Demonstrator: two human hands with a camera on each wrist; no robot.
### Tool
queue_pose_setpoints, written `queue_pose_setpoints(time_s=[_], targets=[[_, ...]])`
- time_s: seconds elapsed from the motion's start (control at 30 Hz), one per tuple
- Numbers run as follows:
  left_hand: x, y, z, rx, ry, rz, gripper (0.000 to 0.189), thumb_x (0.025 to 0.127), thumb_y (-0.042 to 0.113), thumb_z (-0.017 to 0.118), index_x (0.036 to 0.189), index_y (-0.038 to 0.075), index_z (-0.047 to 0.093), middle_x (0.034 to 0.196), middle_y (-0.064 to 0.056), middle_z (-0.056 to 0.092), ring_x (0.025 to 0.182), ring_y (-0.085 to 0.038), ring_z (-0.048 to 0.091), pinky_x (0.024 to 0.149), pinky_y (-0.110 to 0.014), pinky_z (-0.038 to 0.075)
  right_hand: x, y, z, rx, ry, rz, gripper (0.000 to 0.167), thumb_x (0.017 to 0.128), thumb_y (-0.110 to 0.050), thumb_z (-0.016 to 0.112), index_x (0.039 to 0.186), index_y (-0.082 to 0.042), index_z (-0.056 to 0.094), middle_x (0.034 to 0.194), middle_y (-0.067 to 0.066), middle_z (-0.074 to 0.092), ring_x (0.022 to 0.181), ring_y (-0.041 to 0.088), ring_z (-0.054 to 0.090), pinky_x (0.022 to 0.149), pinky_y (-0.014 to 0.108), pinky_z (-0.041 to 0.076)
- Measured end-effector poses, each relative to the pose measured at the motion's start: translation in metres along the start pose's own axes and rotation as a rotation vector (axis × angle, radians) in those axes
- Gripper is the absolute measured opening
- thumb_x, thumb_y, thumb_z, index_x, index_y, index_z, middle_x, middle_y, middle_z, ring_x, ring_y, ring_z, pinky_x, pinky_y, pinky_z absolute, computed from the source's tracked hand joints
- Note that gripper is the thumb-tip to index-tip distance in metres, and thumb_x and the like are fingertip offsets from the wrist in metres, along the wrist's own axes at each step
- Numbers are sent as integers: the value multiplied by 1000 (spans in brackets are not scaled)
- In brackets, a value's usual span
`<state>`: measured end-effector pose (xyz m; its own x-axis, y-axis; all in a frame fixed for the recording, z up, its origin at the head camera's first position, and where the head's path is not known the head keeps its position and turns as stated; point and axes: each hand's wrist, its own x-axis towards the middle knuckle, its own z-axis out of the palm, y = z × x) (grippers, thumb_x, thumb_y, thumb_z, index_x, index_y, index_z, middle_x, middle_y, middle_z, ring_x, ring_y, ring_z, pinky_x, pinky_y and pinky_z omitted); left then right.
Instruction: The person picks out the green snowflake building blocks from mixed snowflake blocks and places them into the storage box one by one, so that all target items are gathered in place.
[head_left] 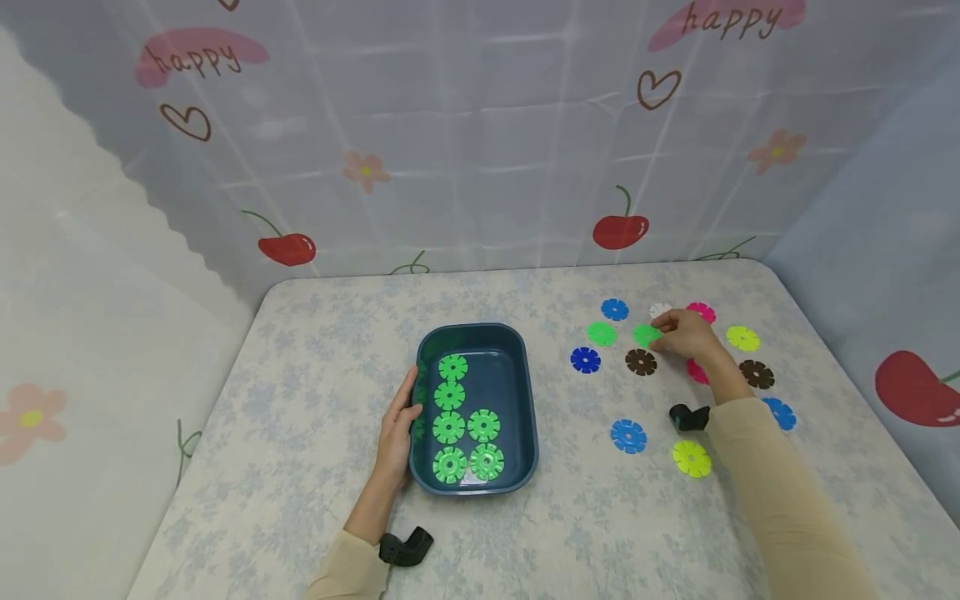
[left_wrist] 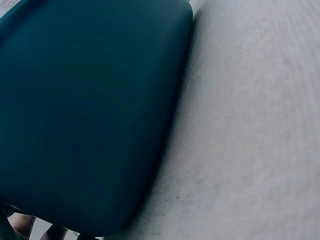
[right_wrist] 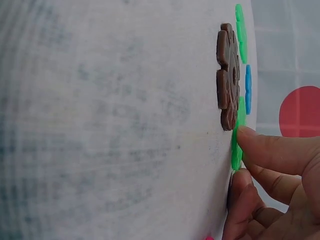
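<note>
My left hand [head_left: 396, 437] grips the left wall of a dark blue-green plastic tray [head_left: 531, 400], thumb at the rim. Its smooth outer side [left_wrist: 95, 110] fills much of the left wrist view. Several green interlocking discs [head_left: 449, 427] lie flat inside, mostly along the left. Over on the right, my right hand [head_left: 686, 335] pinches the edge of another green interlocking disc [head_left: 645, 336], which lies at the table surface. The right wrist view shows the thumb [right_wrist: 260, 142] on this disc, with a fingertip at its near edge. A brown disc [right_wrist: 228, 77] lies close by.
Around the right hand lie loose discs: a green one [head_left: 602, 334], a dark blue one [head_left: 585, 360], a light blue one [head_left: 627, 436], a yellow one [head_left: 692, 458] and several others. Black wrist-worn devices [head_left: 406, 547] sit on both wrists. A printed curtain [head_left: 480, 142] hangs behind the table.
</note>
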<state>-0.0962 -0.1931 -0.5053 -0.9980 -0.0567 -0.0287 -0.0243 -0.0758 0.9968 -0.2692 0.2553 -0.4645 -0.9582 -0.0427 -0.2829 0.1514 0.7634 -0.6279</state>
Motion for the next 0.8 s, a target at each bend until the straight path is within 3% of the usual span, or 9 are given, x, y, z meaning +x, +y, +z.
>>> queue_pose_setpoints(time_s=[0.13, 0.33, 0.5, 0.63, 0.8], targets=[[0, 1, 0, -9, -5, 12, 57, 101, 7, 32, 156, 21, 27, 163, 7, 20, 152, -12, 10, 123, -41, 10, 2, 0, 1, 6, -8, 7, 47, 87, -12, 69, 127, 8, 52, 120, 26, 50, 104, 36, 48, 83, 40, 46], [0, 1, 1, -18, -7, 11, 57, 101, 6, 31, 156, 20, 27, 163, 6, 19, 152, -11, 10, 123, -41, 9, 4, 1, 2, 4, -6, 20, 48, 87, -11, 68, 127, 8, 50, 119, 25, 49, 103, 35, 47, 84, 40, 46], [0, 1, 1, -14, -7, 5, 57, 102, 6, 31, 157, 21, 26, 164, 5, 19, 152, -11, 9, 121, -24, 14, 4, 1, 1, 18, -1, 21, 48, 86, -8, 69, 127, 8, 48, 118, 25, 49, 103, 35, 47, 84, 39, 46], [0, 1, 0, -9, -5, 11, 57, 102, 6, 31, 156, 20, 26, 164, 4, 18, 152, -12, 8, 109, -6, 20, 3, 0, 1, 20, 6, 20, 45, 86, -7, 69, 124, 6, 49, 114, 23, 49, 99, 32, 47, 77, 34, 46], [0, 1, 0, -7, -5, 16, 57, 102, 6, 32, 156, 21, 26, 163, 5, 19, 152, -11, 9, 107, -3, 21, 1, 0, 0, 19, 34, 36, 43, 86, -7, 69, 124, 4, 51, 113, 22, 50, 96, 32, 47, 70, 30, 44]])
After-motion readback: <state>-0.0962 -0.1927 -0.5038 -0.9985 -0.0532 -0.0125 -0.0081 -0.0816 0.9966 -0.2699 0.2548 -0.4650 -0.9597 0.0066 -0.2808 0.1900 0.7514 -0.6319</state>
